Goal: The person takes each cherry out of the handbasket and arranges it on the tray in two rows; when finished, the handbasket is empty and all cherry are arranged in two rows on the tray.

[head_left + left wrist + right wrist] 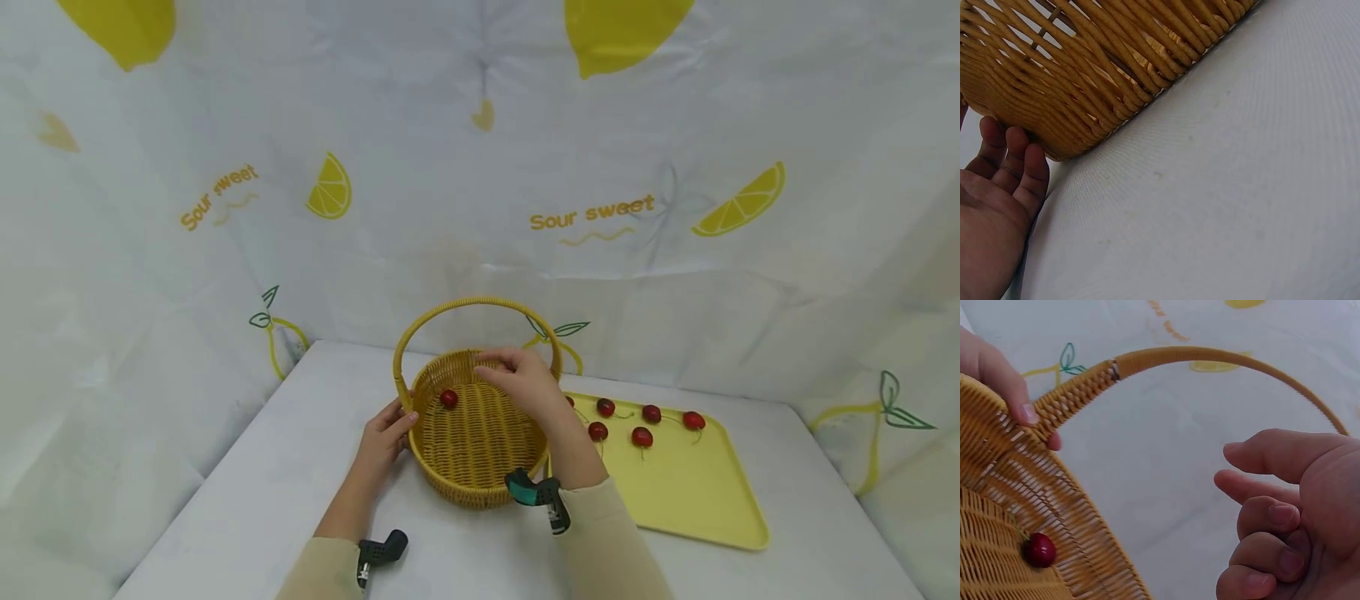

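Note:
A yellow-brown wicker basket (476, 442) with a tall arched handle stands upright on the table. One red cherry (448, 399) lies inside it, toward the left wall. My left hand (386, 433) grips the basket's left side at the foot of the handle, with the thumb over the rim and fingers against the outer wall. Above the basket's right part, beneath the handle arch, hovers my right hand (521, 383). In the right wrist view, its thumb and index finger stand apart with nothing between them, and the other fingers (1266, 553) are loosely bent.
To the right of the basket lies a yellow tray (690, 492) bearing several stemmed cherries (651, 413) along its far part. My right forearm partly hides its left end. A white lemon-print cloth (450, 208) hangs behind the white table (270, 467).

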